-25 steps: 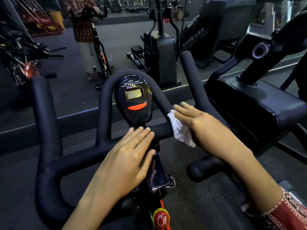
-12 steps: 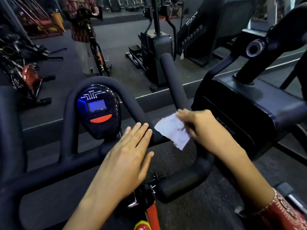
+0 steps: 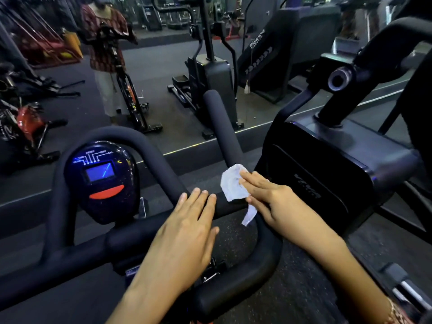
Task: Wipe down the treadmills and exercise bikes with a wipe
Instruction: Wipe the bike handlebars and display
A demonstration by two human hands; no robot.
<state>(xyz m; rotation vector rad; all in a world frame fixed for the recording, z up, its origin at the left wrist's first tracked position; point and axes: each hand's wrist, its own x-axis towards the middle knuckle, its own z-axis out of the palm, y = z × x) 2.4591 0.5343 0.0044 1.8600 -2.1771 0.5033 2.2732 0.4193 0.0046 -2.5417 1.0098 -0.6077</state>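
Note:
I look down on a black exercise bike handlebar with an oval console showing a blue screen and a red button. My left hand lies flat, fingers straight, on the crossbar just right of the console. My right hand presses a crumpled white wipe with straight fingers onto the bend where the right handlebar horn rises. A strip of the wipe hangs down below my thumb. The wipe's part under my fingers is hidden.
A big black machine housing stands close on the right. A mirror ahead shows the reflection of a person at a bike and an elliptical. A red bike is at the left.
My view shifted right, so the console now sits further left. My right hand went from pinching the lifted wipe to pressing it on the bend. My left hand stayed flat on the crossbar.

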